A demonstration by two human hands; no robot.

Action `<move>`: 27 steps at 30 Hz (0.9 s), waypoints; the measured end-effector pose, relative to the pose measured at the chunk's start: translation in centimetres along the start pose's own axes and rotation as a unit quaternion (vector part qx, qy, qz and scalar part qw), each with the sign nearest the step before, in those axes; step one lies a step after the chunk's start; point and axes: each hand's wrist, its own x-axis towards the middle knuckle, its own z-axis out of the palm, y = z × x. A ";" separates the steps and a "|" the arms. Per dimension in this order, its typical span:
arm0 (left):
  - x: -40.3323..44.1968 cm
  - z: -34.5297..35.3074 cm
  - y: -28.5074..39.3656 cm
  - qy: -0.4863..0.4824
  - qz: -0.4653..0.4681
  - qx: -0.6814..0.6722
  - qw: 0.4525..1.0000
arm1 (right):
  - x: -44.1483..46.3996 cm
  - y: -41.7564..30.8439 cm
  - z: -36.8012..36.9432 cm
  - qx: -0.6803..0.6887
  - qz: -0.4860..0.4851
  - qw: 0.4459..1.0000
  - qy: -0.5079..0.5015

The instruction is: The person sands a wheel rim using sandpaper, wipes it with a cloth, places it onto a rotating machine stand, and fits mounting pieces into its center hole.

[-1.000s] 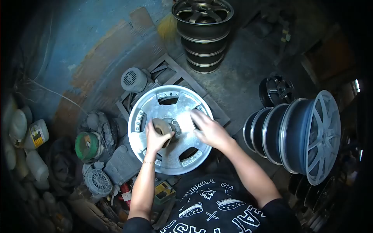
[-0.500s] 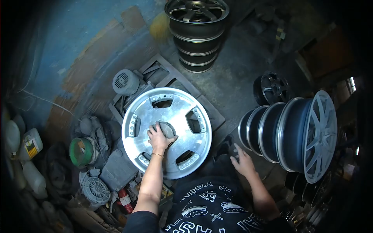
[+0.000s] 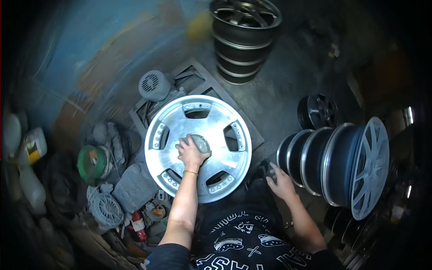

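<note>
A large polished silver wheel rim (image 3: 211,114) with several cut-out windows faces up in front of me. At its centre, my left hand (image 3: 192,154) is closed over a grey round piece (image 3: 200,143), fingers on the left side and thumb on the right. The palm hides part of that piece, so how it is fixed I cannot tell. Off to the right, my right hand (image 3: 282,183) hangs empty with its fingers apart. It is near a stack of wheel rims (image 3: 330,162) and appears not to hold anything.
Another rim stack (image 3: 243,45) stands at the back, and a dark wheel (image 3: 317,111) lies on the floor. Beside the polished rim are a dusty motor (image 3: 154,85) and a metal frame (image 3: 216,87). A green roll (image 3: 91,163), plastic bottles (image 3: 33,146) and a red can (image 3: 138,225) clutter the left.
The view has shifted, so the rim and left hand appear a little higher and further right. The left hand stays on the grey round piece. My right hand remains empty beside the stack.
</note>
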 end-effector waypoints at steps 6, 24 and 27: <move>-5.5 -5.7 -3.5 0.092 0.049 -0.133 0.986 | 2.0 -1.9 2.5 -0.017 -0.074 0.995 -0.060; -17.8 -27.5 -47.5 0.203 -0.295 -0.004 0.934 | 9.1 -13.7 6.5 -0.086 -0.249 0.958 -0.115; -19.6 -27.9 -39.1 0.313 -0.282 0.137 0.896 | 7.9 -9.8 6.4 -0.037 -0.205 0.973 -0.102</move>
